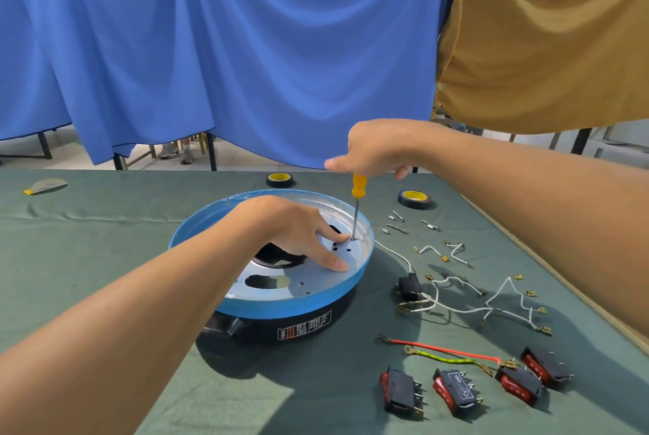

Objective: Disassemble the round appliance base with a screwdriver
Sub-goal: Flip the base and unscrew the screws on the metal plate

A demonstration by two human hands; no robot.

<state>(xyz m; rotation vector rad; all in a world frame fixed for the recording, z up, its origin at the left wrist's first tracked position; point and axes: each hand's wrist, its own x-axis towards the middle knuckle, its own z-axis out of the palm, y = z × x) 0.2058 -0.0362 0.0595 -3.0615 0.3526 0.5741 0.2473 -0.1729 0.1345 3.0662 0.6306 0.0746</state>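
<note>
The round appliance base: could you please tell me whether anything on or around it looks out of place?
Nothing looks damaged or spilled. One white wire trails from the right side of the base to a black part lying loose on the cloth, which fits disassembly.

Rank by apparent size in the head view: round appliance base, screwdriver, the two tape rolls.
1. round appliance base
2. screwdriver
3. left tape roll and right tape roll: they look alike, the left one lies farther, so unranked.
</note>
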